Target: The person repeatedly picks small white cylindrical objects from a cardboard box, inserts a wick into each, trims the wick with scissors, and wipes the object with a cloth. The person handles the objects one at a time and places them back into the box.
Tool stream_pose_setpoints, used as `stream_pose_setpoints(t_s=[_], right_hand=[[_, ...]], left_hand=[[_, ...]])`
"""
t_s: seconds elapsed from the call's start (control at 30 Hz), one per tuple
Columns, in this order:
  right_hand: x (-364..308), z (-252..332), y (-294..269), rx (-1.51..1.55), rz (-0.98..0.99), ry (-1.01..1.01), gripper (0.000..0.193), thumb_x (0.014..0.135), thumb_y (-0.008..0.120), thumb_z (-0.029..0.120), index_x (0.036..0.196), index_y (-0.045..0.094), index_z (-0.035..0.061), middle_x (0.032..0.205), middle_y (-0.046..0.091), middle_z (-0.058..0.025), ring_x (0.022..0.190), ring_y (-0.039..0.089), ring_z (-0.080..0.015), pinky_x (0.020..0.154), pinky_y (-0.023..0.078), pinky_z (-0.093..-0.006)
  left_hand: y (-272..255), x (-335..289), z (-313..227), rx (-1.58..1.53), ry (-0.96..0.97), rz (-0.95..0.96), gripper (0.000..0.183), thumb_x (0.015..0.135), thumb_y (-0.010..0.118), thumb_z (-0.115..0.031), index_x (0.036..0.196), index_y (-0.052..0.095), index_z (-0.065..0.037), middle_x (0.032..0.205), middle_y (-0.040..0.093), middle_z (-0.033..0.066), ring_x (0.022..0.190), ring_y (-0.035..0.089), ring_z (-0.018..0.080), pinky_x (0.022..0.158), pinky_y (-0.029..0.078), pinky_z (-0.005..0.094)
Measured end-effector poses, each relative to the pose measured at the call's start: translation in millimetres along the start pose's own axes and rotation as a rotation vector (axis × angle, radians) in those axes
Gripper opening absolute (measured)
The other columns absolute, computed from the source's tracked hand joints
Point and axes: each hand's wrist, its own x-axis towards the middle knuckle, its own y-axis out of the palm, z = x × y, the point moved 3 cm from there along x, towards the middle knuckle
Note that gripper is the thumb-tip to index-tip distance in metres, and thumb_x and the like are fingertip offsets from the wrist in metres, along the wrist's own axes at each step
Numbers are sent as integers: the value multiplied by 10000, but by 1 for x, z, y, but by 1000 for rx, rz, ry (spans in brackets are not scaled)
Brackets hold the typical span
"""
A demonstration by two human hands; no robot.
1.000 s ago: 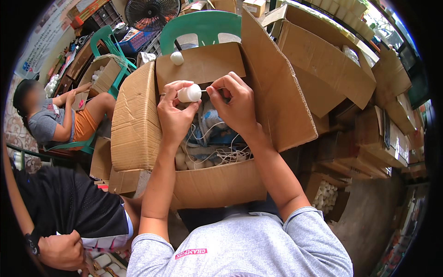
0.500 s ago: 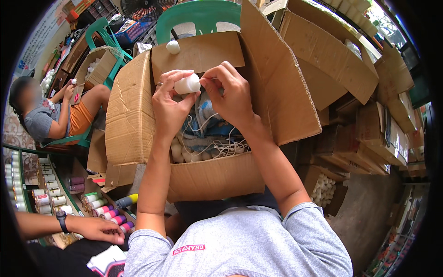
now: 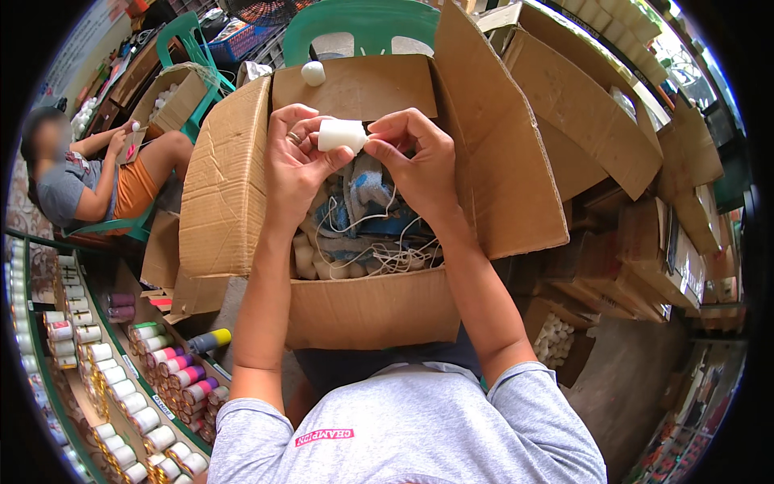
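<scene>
Over the open cardboard box (image 3: pixel 375 306), my left hand (image 3: pixel 290 173) holds a short white candle (image 3: pixel 340 135) on its side, fingers and thumb closed around it. My right hand (image 3: pixel 421 165) pinches at the candle's narrower right end; whatever thin thing sits between its fingertips, perhaps a wick, is too small to make out. Below both hands, loose white string (image 3: pixel 403 256) trails over grey and blue cloth (image 3: pixel 369 194) inside the box. Several pale wax pieces (image 3: pixel 310 260) lie along the box's left and near inner sides.
A white rounded piece (image 3: pixel 313 74) is at the rear flap, before a green chair (image 3: pixel 363 28). Another person (image 3: pixel 97 173) sits at far left. Shelves of decorated candles (image 3: pixel 145 419) stand lower left; cardboard boxes (image 3: pixel 645 242) are stacked at right, near a carton of white pieces (image 3: pixel 556 339).
The candle has turned from facing me partly end-on to lying sideways, its narrower end to the right. A co-worker's hand with a wristwatch at lower left has gone from view.
</scene>
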Motion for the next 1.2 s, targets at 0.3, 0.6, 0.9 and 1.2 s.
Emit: stream_pose_setpoints(t_s=[0.3, 0.6, 0.9, 1.2], right_hand=[[-2, 3, 9, 252, 105, 142, 315, 773, 782, 26, 1056, 647, 38, 890, 582, -59, 686, 603, -75, 589, 505, -228], [4, -1, 3, -301, 100, -355, 175, 759, 730, -6, 887, 739, 113, 778, 609, -49, 744, 596, -228, 637, 490, -323], [0, 0, -1, -201, -51, 142, 144, 781, 760, 36, 807, 620, 12, 771, 630, -80, 689, 612, -177, 590, 467, -295], [-2, 5, 14, -225, 158, -336, 130, 794, 657, -83, 856, 587, 7, 813, 610, -91, 750, 611, -214, 617, 495, -344]], left_hand=[[0, -2, 4, -188, -364, 0, 293, 898, 680, -106, 1172, 606, -31, 1024, 642, 66, 951, 628, 138, 821, 555, 301], [-4, -7, 9, 105, -387, 260, 233, 857, 555, -109, 1026, 671, 2, 881, 632, 26, 791, 574, 63, 717, 480, 228], [-5, -4, -2, 431, -45, 9, 109, 848, 743, -138, 890, 720, -40, 888, 556, 5, 787, 510, 87, 726, 419, 250], [-14, -6, 12, 140, -361, 8, 216, 849, 768, -270, 890, 736, -60, 850, 612, -29, 697, 551, 46, 536, 421, 188]])
